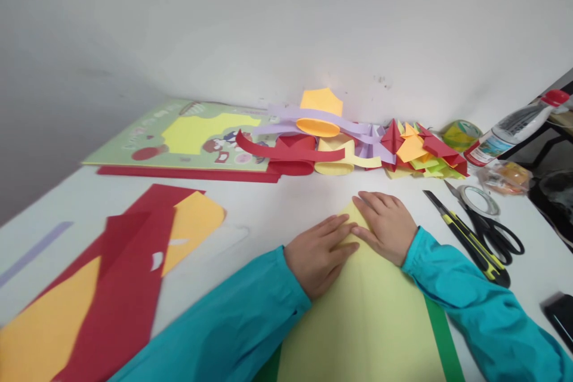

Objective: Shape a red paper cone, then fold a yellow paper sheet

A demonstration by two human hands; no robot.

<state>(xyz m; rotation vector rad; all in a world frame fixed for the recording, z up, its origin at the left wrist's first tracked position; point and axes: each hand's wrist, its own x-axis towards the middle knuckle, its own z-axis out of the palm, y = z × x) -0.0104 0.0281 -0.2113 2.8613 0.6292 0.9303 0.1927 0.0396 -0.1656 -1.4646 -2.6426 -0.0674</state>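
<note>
A pale yellow paper sheet [371, 316] lies on the white table in front of me, folded to a point at its far end, with a green sheet [443, 334] under it. My left hand [320, 253] lies flat on the left side of that point, fingers stretched out. My right hand [387, 224] presses flat on the right side, its fingers meeting those of the left hand. Both arms wear turquoise sleeves.
Red and orange paper sheets [120, 274] lie at the left. A green craft book [179, 137] and a heap of folded coloured paper shapes [358, 143] line the wall. At the right are a utility knife [470, 239], scissors [492, 230], tape rolls [481, 200], and a bottle [514, 125].
</note>
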